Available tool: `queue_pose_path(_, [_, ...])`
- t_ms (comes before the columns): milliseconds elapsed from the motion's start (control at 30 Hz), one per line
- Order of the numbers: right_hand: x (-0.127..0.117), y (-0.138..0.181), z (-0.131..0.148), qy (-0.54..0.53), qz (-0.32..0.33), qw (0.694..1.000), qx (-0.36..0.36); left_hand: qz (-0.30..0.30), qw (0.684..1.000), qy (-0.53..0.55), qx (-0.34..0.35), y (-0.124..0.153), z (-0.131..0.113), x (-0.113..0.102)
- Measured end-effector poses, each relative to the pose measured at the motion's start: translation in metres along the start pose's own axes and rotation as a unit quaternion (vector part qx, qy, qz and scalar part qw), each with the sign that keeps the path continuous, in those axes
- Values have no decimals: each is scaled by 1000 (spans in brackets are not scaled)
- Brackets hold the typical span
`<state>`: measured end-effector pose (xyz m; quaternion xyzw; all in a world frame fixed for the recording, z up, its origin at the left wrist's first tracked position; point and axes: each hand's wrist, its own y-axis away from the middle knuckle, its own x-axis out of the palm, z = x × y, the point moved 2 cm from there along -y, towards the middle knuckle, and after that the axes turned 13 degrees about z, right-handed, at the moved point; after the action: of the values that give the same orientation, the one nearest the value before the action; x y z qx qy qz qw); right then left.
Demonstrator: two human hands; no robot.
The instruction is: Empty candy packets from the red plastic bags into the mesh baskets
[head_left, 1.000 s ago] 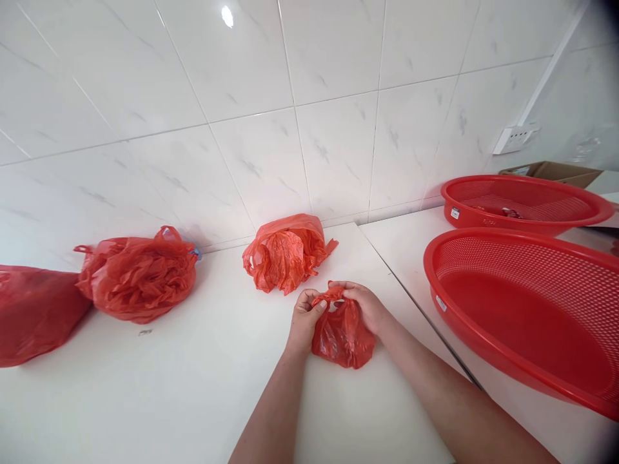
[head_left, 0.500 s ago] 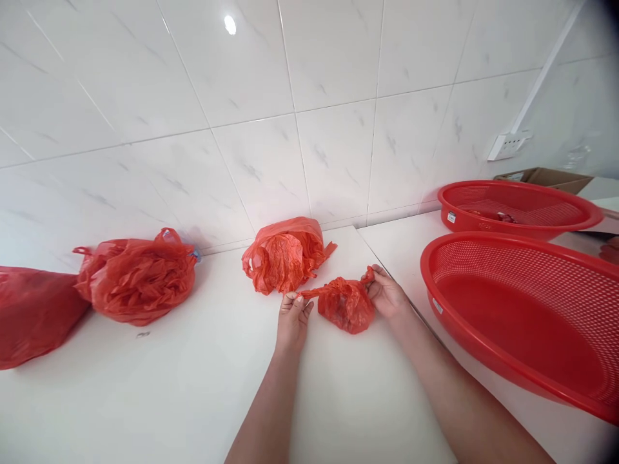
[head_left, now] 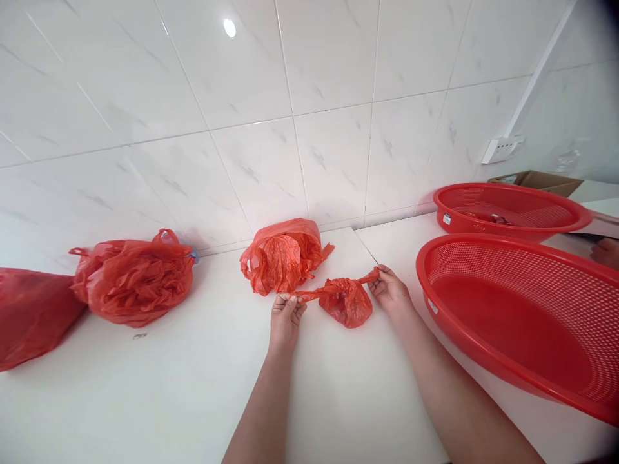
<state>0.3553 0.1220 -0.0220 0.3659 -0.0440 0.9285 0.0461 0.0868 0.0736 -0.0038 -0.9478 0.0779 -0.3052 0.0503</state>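
Note:
A small red plastic bag [head_left: 346, 305] is stretched sideways between my two hands, its body bunched in the middle. My left hand [head_left: 285, 316] pinches the twisted strip at its left end. The shorter right end is gripped between the fingers of my right hand [head_left: 388, 289]. What the bag holds, if anything, I cannot make out through the thin plastic. Just behind my left hand, against the wall, lies a crumpled bundle of red plastic bags [head_left: 284, 254].
Farther left sit a second red bag stuffed with bags [head_left: 138, 280] and a full red bag [head_left: 33, 316]. Two red mesh baskets [head_left: 503, 241] [head_left: 447, 209] stand on the right, small items in the rear one. Behind is a cardboard box [head_left: 546, 182]. Another person's hand [head_left: 607, 251] shows at the right edge.
My hands have moved slightly apart, the left one leftward, pulling the small bag's ends longer and tauter. Both hands keep their hold. The view has shifted a little.

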Motion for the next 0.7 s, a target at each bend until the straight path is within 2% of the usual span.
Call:
queue_pose_path(233, [17, 8, -2, 68, 47, 996, 27, -24, 999, -35, 9, 3, 0, 0])
queue_pose_path(367, [27, 13, -8, 144, 71, 987, 29, -25, 985, -167, 33, 6, 1, 6])
queue_pose_path(433, [34, 17, -13, 255, 105, 961, 22, 14, 963, -265, 50, 10, 1, 15])
queue_pose_path(533, [47, 26, -24, 452, 181, 873, 14, 102, 923, -362, 80, 16, 3, 31])
queue_pose_path(600, [56, 33, -30, 510, 231, 828, 19, 148, 902, -398, 81, 18, 6, 38])
queue_pose_path(700, [64, 41, -33, 512, 288, 809, 30, 151, 886, -436, 49, 19, 11, 38])
